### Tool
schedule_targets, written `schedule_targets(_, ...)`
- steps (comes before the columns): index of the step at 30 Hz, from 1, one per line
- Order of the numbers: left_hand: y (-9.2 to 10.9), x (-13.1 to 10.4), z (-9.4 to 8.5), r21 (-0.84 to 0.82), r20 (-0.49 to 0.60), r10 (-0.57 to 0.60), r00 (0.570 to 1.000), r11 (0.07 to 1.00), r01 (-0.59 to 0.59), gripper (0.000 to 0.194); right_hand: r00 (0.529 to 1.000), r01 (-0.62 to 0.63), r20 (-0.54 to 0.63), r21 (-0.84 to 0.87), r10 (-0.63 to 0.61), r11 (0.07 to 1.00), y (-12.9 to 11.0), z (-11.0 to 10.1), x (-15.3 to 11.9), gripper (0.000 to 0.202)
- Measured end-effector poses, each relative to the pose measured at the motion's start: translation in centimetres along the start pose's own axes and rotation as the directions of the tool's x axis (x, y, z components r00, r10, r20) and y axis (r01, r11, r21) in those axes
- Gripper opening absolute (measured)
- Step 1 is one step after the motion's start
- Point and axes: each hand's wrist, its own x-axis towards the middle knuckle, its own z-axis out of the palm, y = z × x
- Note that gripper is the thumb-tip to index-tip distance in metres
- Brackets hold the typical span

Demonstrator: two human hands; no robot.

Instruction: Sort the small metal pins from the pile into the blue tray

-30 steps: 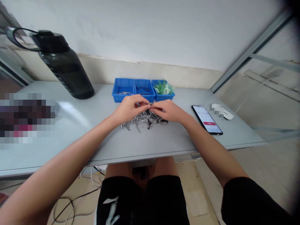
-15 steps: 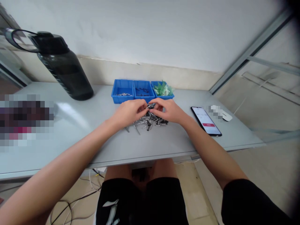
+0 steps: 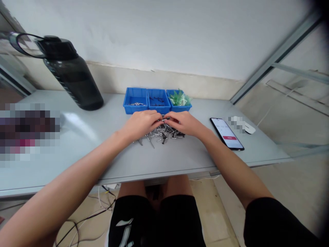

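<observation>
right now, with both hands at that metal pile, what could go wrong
The pile of metal pieces mixes silver with dark, so kinds could get confused. The blue bins sit just beyond the hands, so they could get bumped. The phone lies beside the right forearm, which might nudge it.

The pile (image 3: 160, 132) is a loose heap of thin metal pins, mostly shiny silver, with black ones mixed in. They cross and overlap at many angles on the grey surface (image 3: 180, 157). At the near edge the heap thins out, a few long silver pins pointing outward; dark ones gather toward the middle and right. A small silver piece (image 3: 163, 119) lies roughly level between the fingertips of the left hand (image 3: 142, 123) and right hand (image 3: 185, 122), its exact shape too small to tell.
</observation>
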Motion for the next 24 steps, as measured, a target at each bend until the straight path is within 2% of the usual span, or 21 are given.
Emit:
schedule_targets(5, -0.3, 0.1, 0.2, 0.003, -0.007, -0.009, 1.0, 1.0, 0.009, 0.028, 0.999, 0.048, 0.005, -0.034, -0.048, 0.998, 0.5, 0.0, 0.1, 0.033)
schedule_targets(9, -0.4, 0.1, 0.1, 0.004, 0.001, -0.013, 1.0, 1.0, 0.013, 0.029, 0.999, 0.009, -0.036, -0.071, -0.011, 0.997, 0.9, -0.2, 0.2, 0.031)
schedule_targets(15, -0.1, 0.0, 0.2, 0.02, 0.064, -0.048, 0.997, 0.999, 0.047, 0.029, 1.0, 0.0, 0.009, -0.066, 0.0, 0.998, 1.4, -0.2, 0.2, 0.03)
schedule_targets(24, -0.5, 0.1, 0.2, 0.041, 0.019, -0.13, 0.991, 0.991, 0.129, 0.025, 0.999, -0.011, 0.044, -0.081, 0.014, 0.997, 1.0, -0.2, 0.2, 0.031)
